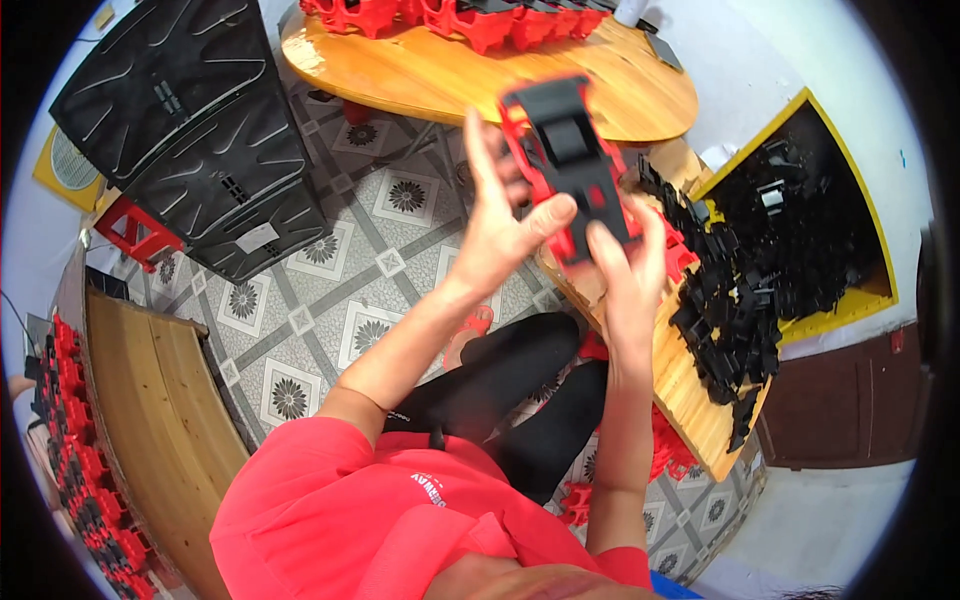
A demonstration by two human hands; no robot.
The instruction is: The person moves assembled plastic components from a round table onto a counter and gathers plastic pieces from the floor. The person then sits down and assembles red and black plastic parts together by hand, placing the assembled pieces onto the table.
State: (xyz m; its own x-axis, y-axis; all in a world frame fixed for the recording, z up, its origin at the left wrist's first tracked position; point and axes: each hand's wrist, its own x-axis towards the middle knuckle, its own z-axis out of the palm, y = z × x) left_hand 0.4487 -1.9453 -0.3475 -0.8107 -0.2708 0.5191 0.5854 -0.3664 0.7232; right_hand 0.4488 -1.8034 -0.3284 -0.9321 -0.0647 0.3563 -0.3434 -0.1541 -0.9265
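Note:
Raised in front of me is a red and black plastic part (572, 140), a long red frame with a black piece set on its face. It tilts slightly, its far end close to the wooden table's edge. My left hand (510, 200) supports its left side, thumb pressed on the black face and some fingers extended behind it. My right hand (628, 265) grips the near right end, thumb on the black piece. The fingers behind the part are mostly hidden, and the part is a little blurred.
Red and black parts (480, 25) line the oval wooden table (400, 75) ahead. At right, loose black pieces (725, 310) cover a wooden bench (690, 400) beside a yellow-edged bin (885, 240). Black crates (180, 130) stand left; a wooden backrest (165, 390) and more assembled parts (85, 450) are lower left.

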